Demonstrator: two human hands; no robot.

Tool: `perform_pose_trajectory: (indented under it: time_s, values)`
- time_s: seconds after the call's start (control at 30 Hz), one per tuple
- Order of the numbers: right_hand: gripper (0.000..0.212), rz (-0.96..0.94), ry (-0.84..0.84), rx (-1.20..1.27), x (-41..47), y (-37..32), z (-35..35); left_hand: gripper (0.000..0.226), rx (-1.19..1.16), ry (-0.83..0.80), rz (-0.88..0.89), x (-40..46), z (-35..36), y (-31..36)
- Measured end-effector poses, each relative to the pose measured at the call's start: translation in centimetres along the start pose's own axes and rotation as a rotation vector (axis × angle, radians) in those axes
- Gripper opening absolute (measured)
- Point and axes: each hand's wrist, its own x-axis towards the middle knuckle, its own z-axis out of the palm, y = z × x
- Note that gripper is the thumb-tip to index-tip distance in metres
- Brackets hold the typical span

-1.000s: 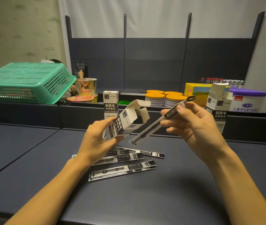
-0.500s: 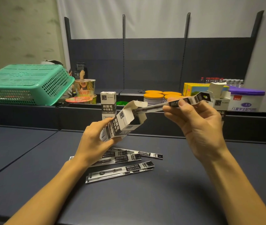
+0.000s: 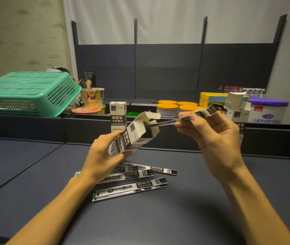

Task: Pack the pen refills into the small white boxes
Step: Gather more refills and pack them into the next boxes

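**Over the dark table: refill going into the box mouth**

Above the middle of the table [image 3: 193, 218], the left hand [image 3: 103, 156] had its grip wrapped round the lower end of a small white box [image 3: 133, 137], tilted so the open top pointed up and to the right, flaps [image 3: 149, 116] splayed out. The right hand [image 3: 211, 137] was pinching one packaged pen refill [image 3: 200, 114] between thumb and fingers, held nearly level, with its near tip right at the box opening. Couldn't tell if the tip was actually past the rim or just touching it.

Underneath the hands, a loose fan of more refills [image 3: 132, 189] was lying flat on the table, the front one well apart from the table's near edge, with lots of bare surface to the right and front.

Along the back ledge: a closed white box [image 3: 118, 114] standing upright just behind the held one, another open box [image 3: 238, 106] off to the right beside a purple-lidded tub [image 3: 268, 110], orange-lidded jars [image 3: 176, 107] between them, and a green basket [image 3: 29, 94] upside down at far left, next to noodle cups [image 3: 93, 101]. A seam ran diagonally across the table on the left.
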Motion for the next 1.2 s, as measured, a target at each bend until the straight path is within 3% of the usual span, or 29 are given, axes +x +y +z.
perform_pose_trajectory:
  time_s: [0.5,0.87,1.03,1.2]
  values:
    - [0.023,-0.061,-0.158,-0.204,-0.5,2.2,1.0,0.067,0.000,-0.068,0.029,-0.2,0.2,-0.3]
    - [0.016,-0.436,-0.205,-0.597,-0.6,4.4,0.5,0.069,-0.023,-0.060,0.052,-0.2,0.2,-0.3]
    - [0.027,-0.565,-0.275,-0.898,-0.7,5.9,0.5,0.067,-0.013,-0.088,0.082,-0.2,0.4,-0.3]
    - [0.026,-0.581,-0.240,-0.872,-0.6,5.5,0.5,0.069,-0.013,-0.098,0.065,-0.2,0.4,-0.3]
